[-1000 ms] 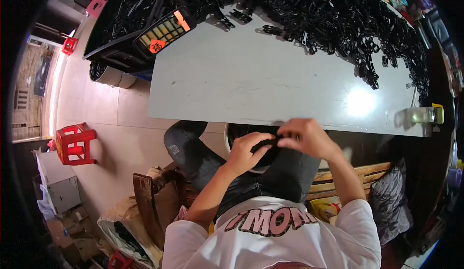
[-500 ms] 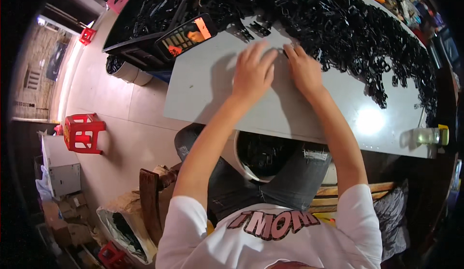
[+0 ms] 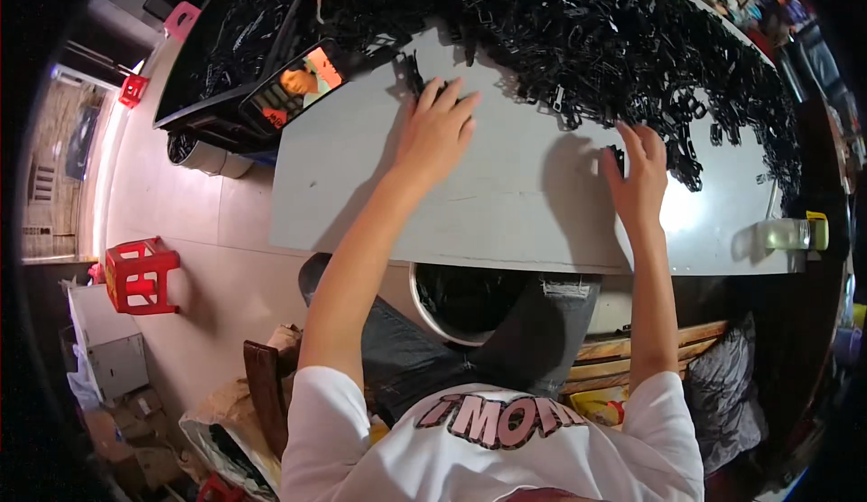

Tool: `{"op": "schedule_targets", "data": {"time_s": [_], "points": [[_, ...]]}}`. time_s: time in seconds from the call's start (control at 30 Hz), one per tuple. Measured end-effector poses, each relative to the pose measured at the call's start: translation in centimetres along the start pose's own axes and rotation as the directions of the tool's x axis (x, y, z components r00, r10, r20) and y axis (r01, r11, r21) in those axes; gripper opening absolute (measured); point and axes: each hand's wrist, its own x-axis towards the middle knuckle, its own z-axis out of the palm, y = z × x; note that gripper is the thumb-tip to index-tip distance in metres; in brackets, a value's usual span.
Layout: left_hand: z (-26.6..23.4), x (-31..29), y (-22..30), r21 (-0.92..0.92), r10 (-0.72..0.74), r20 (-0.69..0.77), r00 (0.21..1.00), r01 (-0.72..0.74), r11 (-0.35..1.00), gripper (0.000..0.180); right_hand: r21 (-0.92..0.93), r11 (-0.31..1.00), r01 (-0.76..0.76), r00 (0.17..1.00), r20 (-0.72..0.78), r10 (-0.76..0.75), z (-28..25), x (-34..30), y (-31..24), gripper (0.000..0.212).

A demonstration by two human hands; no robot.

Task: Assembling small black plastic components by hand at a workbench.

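And the hands are parting! From side by side over the middle half a second ago, the left hand [image 3: 435, 132] is now reaching far left and the right hand [image 3: 639, 177] is working out to the right. The pale tabletop [image 3: 506, 186] is showing a broad bare stretch on its near side, while the heap of black clip-like pieces [image 3: 623, 60] is sprawling along the far edge and down the right. Far left, a black bin [image 3: 217, 109] is holding plenty more, with a phone [image 3: 307, 82] leaning there. Between the knees, a white-rimmed bucket [image 3: 416, 296] is holding something dark; how full, I can't tell. So, by the look of it, far more is waiting than is finished, and no finished stack is showing on top. Down to the small stuff: the left fingers are spreading apart beside a loose black piece [image 3: 414, 73], contact unclear. The right thumb and index are curving around a dark bit [image 3: 617, 154] at the heap's near edge; whether they're pinching it, I can't tell.
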Motion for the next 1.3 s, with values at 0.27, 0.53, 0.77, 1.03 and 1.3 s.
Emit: {"op": "schedule_targets", "data": {"time_s": [0.27, 0.53, 0.77, 1.03, 1.3], "points": [[-3.4, -4.7, 3.4, -0.047, 0.101, 0.188, 0.977, -0.094, 0.994, 0.038, 0.041, 0.993, -0.107, 0.986, 0.130, 0.100, 3.6, 3.1, -2.8, 0.025], [-3.8, -5.5, 5.0, -0.196, 0.179, -0.082, 0.980, -0.192, 0.962, 0.039, 0.660, 0.662, -0.355, 0.935, 0.267, 0.236, 1.9, -0.4, -3.8, 0.025], [-1.3, -4.5, 9.6, -0.775, 0.071, 0.091, 0.993, 0.026, 0.632, 0.038, 0.609, -0.005, -0.793, 0.607, 0.790, 0.083, -0.4, -2.3, -5.3, 0.019], [-1.8, -5.5, 9.9, -0.501, 0.042, 0.119, 0.992, 0.023, 0.865, 0.027, 0.607, 0.642, -0.467, 0.879, 0.395, 0.266, -1.2, -3.9, -4.6, 0.013], [-3.3, -6.4, 10.0, -0.104, 0.060, -0.047, 0.997, -0.065, 0.993, 0.032, 0.023, 0.975, -0.220, 0.974, 0.058, 0.218, -0.2, -2.9, 0.9, 0.022]]}}
